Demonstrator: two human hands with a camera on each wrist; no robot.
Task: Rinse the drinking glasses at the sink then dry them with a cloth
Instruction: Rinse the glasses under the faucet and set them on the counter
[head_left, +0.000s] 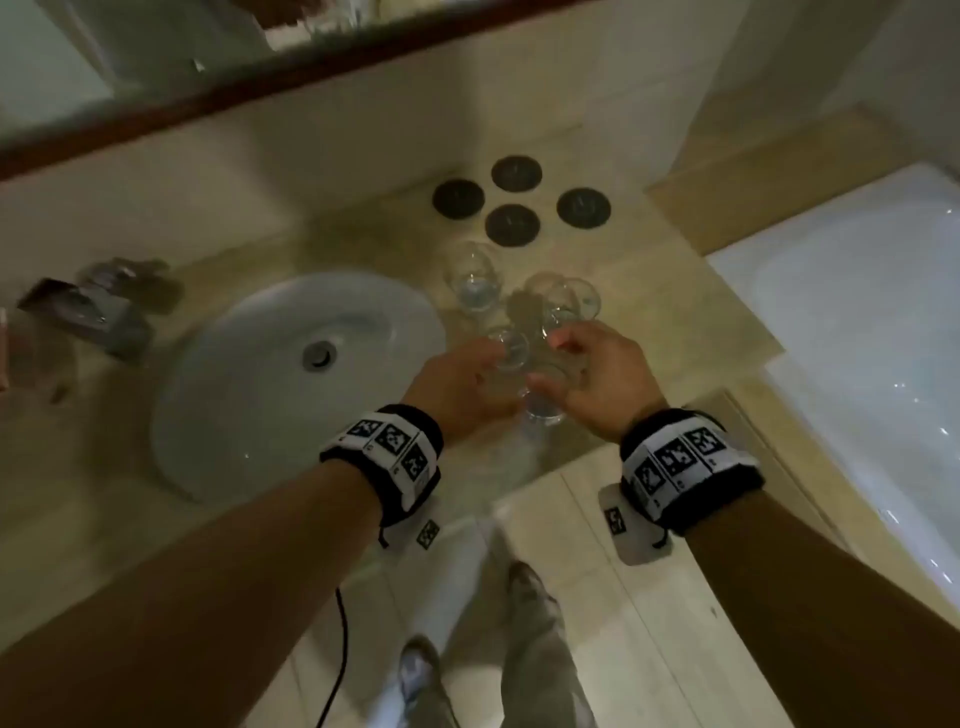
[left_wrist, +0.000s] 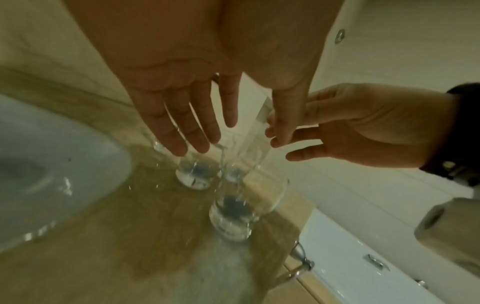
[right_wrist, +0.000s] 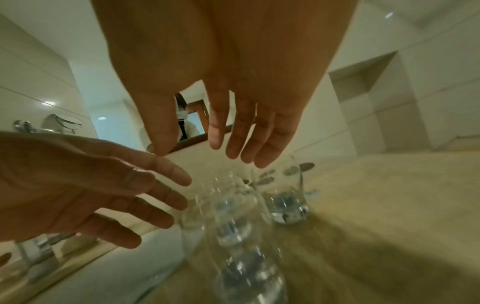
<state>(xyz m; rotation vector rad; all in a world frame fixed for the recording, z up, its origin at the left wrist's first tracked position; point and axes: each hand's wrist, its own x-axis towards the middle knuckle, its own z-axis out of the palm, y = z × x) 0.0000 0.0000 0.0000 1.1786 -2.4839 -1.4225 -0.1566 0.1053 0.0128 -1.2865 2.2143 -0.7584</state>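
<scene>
Four clear glasses (head_left: 470, 280) stand clustered on the table (head_left: 649, 291) between the round sink (head_left: 234, 384) and the table's right edge — four dark coasters (head_left: 511, 223) behind them. Left hand (head_left: 462, 384) and right hand (head_left: 602, 379) hover with fingers spread, flanking the nearest glasses, gripping nothing.

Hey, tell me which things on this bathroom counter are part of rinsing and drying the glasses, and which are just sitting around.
For the job:
glasses, standing right of the basin
sink
tap
No cloth is visible.

Just lying about:
four dark coasters behind the glasses
bathtub
mirror
</scene>
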